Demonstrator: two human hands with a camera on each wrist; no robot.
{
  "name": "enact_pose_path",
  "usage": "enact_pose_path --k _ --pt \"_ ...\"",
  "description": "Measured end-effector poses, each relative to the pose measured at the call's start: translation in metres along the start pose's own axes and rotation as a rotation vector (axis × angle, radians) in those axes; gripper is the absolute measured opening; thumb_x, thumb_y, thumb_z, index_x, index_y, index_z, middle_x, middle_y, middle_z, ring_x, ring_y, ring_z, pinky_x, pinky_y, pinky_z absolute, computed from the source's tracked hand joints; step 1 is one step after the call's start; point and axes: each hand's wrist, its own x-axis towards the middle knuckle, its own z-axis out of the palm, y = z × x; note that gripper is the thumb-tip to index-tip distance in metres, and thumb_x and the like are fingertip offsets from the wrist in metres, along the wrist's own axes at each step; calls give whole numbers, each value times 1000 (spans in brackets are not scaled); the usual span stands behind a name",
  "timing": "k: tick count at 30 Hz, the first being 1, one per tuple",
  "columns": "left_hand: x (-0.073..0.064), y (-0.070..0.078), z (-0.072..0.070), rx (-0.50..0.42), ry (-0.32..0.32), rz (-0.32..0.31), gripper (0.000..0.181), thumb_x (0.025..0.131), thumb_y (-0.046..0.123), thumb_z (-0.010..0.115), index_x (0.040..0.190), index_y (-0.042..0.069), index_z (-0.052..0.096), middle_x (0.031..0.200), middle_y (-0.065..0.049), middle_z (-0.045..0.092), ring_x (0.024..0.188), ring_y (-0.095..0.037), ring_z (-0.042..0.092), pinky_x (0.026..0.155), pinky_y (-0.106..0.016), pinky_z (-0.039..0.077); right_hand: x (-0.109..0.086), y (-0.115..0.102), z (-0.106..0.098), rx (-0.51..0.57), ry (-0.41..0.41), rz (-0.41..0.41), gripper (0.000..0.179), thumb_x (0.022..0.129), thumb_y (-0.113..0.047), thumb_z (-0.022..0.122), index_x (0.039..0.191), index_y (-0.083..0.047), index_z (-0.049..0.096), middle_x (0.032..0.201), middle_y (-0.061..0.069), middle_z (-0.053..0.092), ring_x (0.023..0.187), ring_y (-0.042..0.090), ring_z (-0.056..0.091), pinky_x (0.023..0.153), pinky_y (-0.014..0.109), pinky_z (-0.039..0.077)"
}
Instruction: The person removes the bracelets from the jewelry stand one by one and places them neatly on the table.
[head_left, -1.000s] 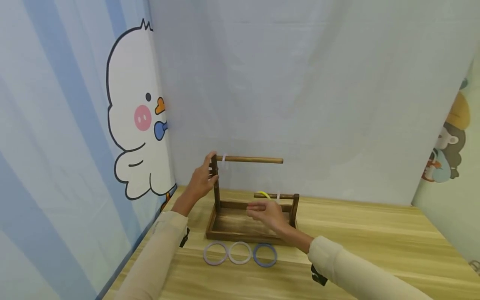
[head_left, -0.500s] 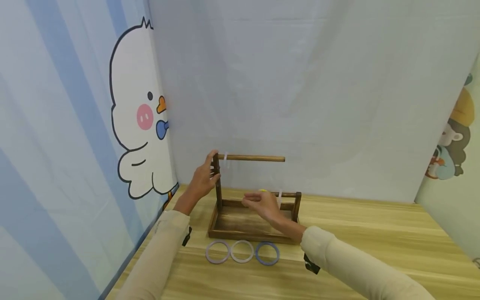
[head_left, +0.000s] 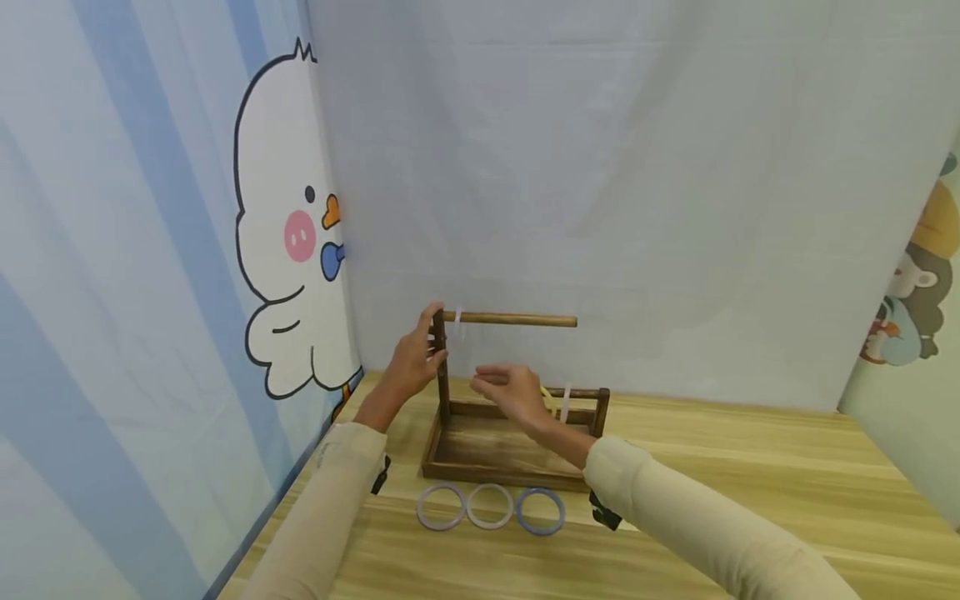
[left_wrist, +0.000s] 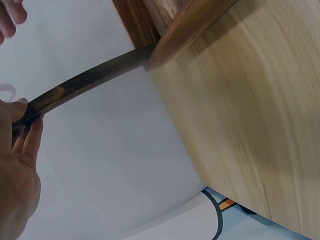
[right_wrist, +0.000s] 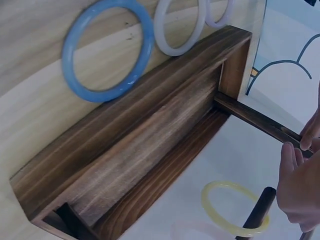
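My left hand grips the top of the tall post of a dark wooden stand, thumb on one side and fingers on the other. My right hand hovers over the stand's tray, fingers extended and together, with nothing held. Just right of it, a yellow ring hangs on the lower bar, partly hidden by the hand in the head view. Beside that hangs a whitish ring. A pale ring hangs on the upper bar, close to the post.
In front of the stand's tray, a lilac ring, a white ring and a blue ring lie in a row on the wood-grain table. A grey curtain stands close behind.
My right hand has drawn leftward and slightly up from the lower bar. More of the yellow ring shows, now nearer the whitish ring. The left hand keeps its grip on the post.
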Motion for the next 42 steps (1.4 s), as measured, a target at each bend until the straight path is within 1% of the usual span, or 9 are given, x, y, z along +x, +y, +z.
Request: enact_pose_path --k 4,7,12,16,22,27,32,38,42 --pt "0 -2 2 -1 -5 5 84 94 -8 71 161 13 23 123 -29 64 110 -42 71 92 -45 63 9 -5 1 -66 51 -47 28 94 -14 79 119 0 76 109 13 78 99 26 77 87 40 65" --pt "0 -3 2 2 -2 7 84 94 -8 71 161 12 24 123 -29 64 110 -42 71 91 -45 63 16 -9 2 -90 81 -93 29 94 -16 80 119 -1 77 108 13 78 98 26 77 86 40 65" --pt "0 -3 2 16 2 20 82 95 -8 70 160 10 24 123 -30 63 109 -43 71 90 -46 64 23 -13 4 -95 114 -155 30 94 -13 80 119 1 76 109 16 78 99 29 77 83 42 66" --pt "0 -4 2 15 4 30 82 95 -8 70 160 9 23 123 -30 63 109 -43 71 91 -46 63 30 -12 8 -92 123 -180 31 93 -12 80 119 3 75 109 18 77 100 31 77 84 43 66" --pt "0 -6 4 -2 12 35 82 95 -9 70 160 10 24 124 -30 63 110 -43 70 91 -44 63 40 -11 15 -119 159 -219 34 93 -16 82 118 4 75 110 18 77 100 29 77 84 45 65" --pt "2 -8 6 10 23 50 82 94 -9 71 160 8 25 124 -31 63 110 -42 71 91 -42 64 47 -12 20 -125 186 -235 37 91 -19 83 119 3 75 111 18 77 102 32 76 88 46 64" --pt "3 -6 6 20 27 50 81 94 -8 71 159 9 25 124 -29 63 110 -41 70 91 -42 63 51 -14 24 -122 203 -243 35 91 -16 83 120 3 75 111 19 77 102 32 76 86 47 64" --pt "3 -4 6 11 32 67 79 94 -9 71 158 7 26 122 -30 64 109 -42 71 91 -41 64 55 -13 30 -83 212 -207 30 93 -13 81 118 2 76 108 16 78 99 28 77 85 43 65" --pt "1 -6 4 26 37 74 80 94 -10 70 158 7 25 122 -30 64 108 -42 71 90 -42 64 56 -13 34 -67 200 -204 24 97 -12 76 117 1 76 108 16 78 101 28 76 88 42 64"
